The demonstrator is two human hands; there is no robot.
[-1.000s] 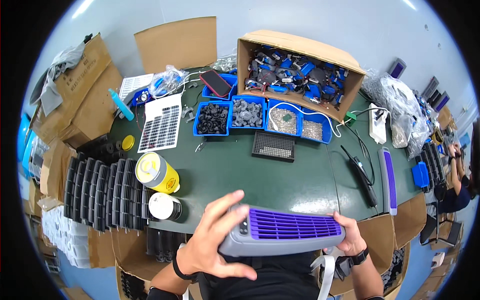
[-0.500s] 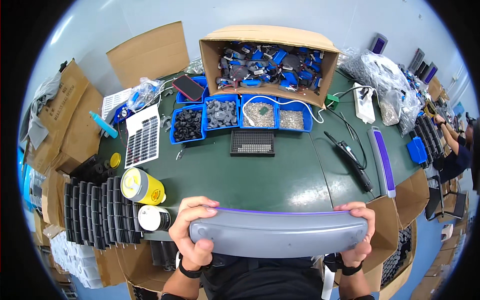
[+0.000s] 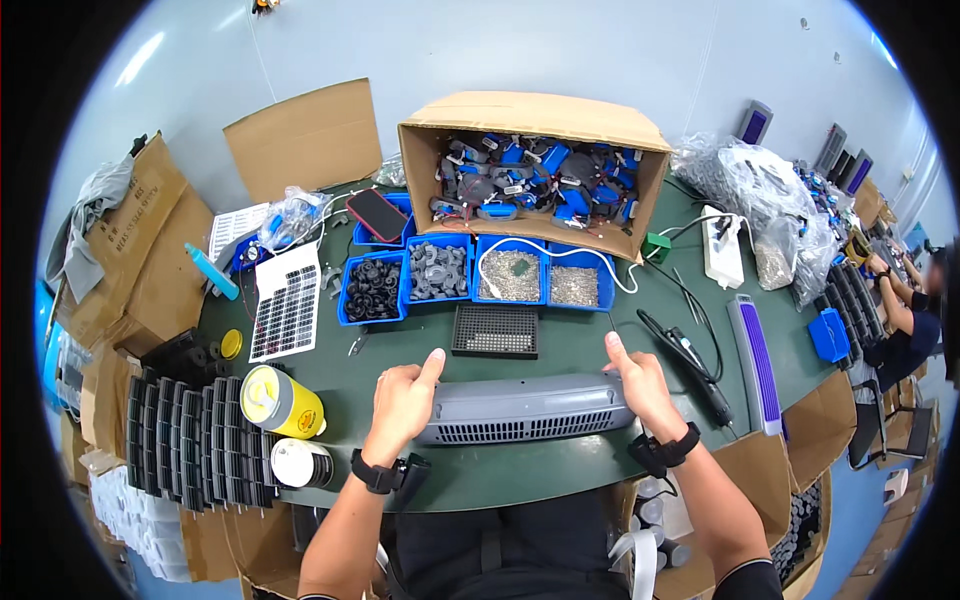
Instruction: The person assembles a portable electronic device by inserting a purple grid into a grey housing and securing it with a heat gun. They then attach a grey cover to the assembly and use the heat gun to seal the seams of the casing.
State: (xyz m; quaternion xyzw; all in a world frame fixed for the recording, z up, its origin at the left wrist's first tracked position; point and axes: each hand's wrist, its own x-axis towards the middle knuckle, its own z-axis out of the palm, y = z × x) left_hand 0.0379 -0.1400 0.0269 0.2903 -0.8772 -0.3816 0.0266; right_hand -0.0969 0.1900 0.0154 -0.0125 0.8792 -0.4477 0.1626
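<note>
A long, curved grey plastic housing (image 3: 525, 398) spans the space between my hands at the front of the table, its slotted grille side facing me. My left hand (image 3: 405, 398) grips its left end, thumb pointing up, the other fingers partly hidden. Around the right end my right hand (image 3: 642, 388) is closed in the same way, thumb raised. Whether the housing rests on the tabletop or is held just above it, I cannot tell. Just beyond it sits a black perforated tray (image 3: 495, 332) of small parts.
Blue bins (image 3: 375, 290) of small parts stand before a cardboard box (image 3: 535, 112) of blue and grey pieces. At left are a yellow jug (image 3: 285, 402), a white-lidded container (image 3: 300, 463) and stacked black parts (image 3: 200, 440). Rightward lie an electric screwdriver (image 3: 695, 370) and a purple-grilled housing (image 3: 757, 365).
The grey housing has moved away from my body toward the table and turned, so its slotted side now shows instead of its smooth one. Both hands still hold its ends.
</note>
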